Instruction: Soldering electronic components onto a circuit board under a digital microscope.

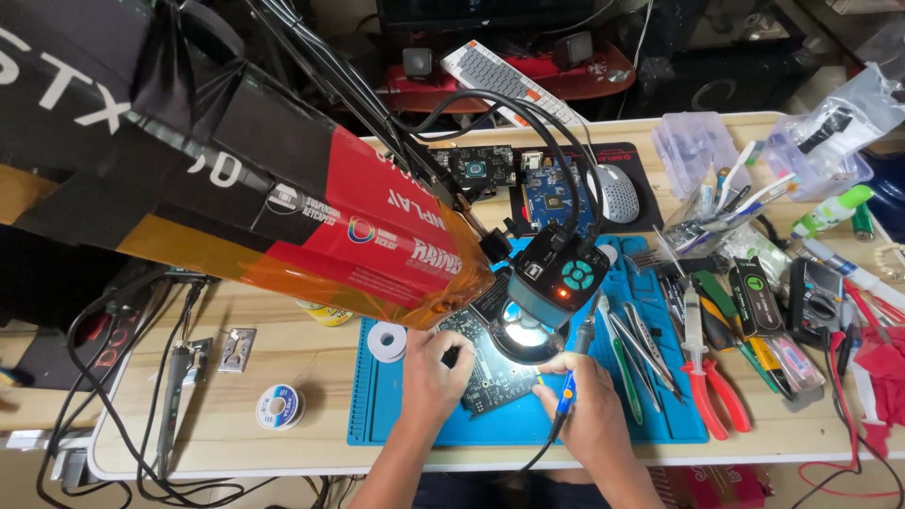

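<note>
Under microscope (554, 283): hands, circuit board (490, 372), soldering iron (568, 394)

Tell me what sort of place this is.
Most likely an electronics repair bench. A circuit board lies on a blue work mat under a lit microscope camera; the right hand holds a soldering iron, and pliers and solder spools lie about.

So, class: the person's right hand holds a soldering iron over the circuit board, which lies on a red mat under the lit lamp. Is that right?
Not quite: the head view shows the mat is blue. The right hand does hold the soldering iron over the circuit board, under the lit lamp.
</note>
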